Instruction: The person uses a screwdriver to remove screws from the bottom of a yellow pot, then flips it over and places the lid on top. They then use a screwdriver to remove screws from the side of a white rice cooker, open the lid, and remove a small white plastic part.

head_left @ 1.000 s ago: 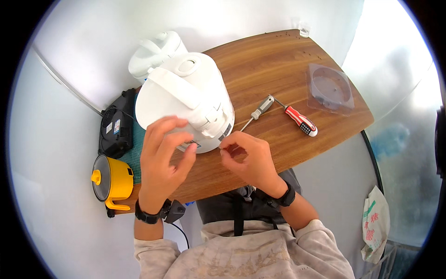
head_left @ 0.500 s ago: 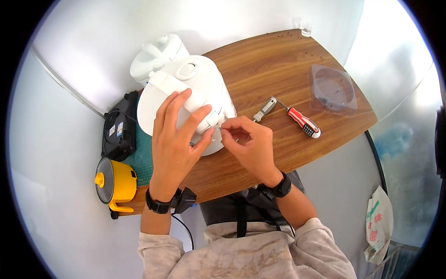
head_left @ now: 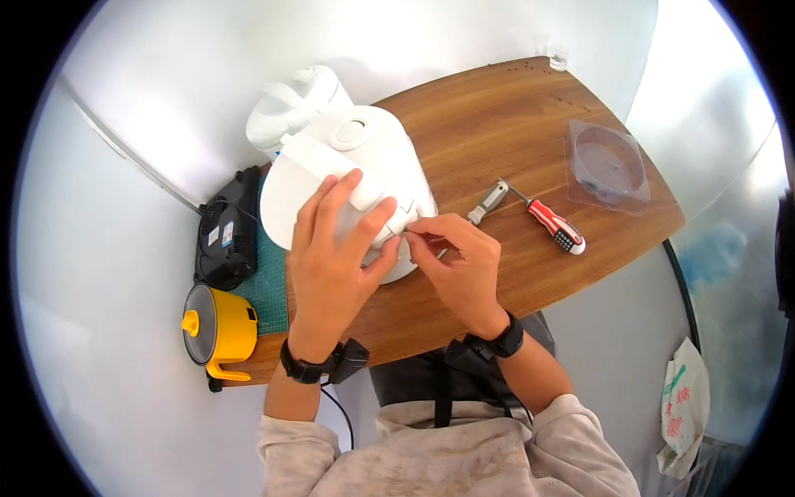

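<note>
A white rounded appliance [head_left: 397, 149], which looks like a rice cooker, stands at the table's left side with its broad handle turned upward. My left hand [head_left: 331, 269] grips its near end, fingers spread over the handle and thumb against the edge below. Right beside that thumb, my right hand [head_left: 465, 263] pinches thumb and forefinger together at the handle's end joint. Whatever lies in this pinch is too small to make out. To the right of my right hand lie a grey-handled tool [head_left: 489, 201] and a red, white and black screwdriver [head_left: 556, 225].
Behind the appliance stands a second white one [head_left: 286, 112]. At left are a black device [head_left: 225, 236], a green cutting mat [head_left: 272, 286] and a yellow pot [head_left: 236, 327] by the edge. A clear plastic tray [head_left: 609, 166] and small glass [head_left: 557, 60] occupy the right side.
The whole view has shifted a little, so everything appears slightly farther right and lower. Both hands keep the same hold at the handle's end.
</note>
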Demonstrator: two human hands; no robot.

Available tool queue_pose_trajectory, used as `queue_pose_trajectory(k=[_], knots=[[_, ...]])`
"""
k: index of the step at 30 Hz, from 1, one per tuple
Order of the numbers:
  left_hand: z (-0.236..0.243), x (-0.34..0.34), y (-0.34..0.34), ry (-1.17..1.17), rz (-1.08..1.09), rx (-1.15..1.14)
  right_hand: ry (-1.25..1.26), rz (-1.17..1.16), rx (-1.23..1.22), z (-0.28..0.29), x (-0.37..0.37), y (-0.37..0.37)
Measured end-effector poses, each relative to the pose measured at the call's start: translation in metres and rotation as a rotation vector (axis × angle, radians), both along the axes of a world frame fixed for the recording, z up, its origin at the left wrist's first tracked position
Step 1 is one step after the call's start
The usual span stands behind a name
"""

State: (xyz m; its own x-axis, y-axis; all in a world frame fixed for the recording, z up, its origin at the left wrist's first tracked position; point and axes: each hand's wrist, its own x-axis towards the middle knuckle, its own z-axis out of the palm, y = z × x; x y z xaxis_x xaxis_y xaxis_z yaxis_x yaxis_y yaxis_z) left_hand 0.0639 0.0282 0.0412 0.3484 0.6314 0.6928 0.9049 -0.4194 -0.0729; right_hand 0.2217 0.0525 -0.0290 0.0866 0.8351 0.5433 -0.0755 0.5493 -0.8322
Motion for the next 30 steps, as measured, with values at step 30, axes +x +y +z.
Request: queue_pose_trajectory(k=[30], knots=[[-0.002, 0.017, 0.001, 0.053, 0.101, 0.04, 0.194, 0.75, -0.526, 0.02, 0.034, 0.038]])
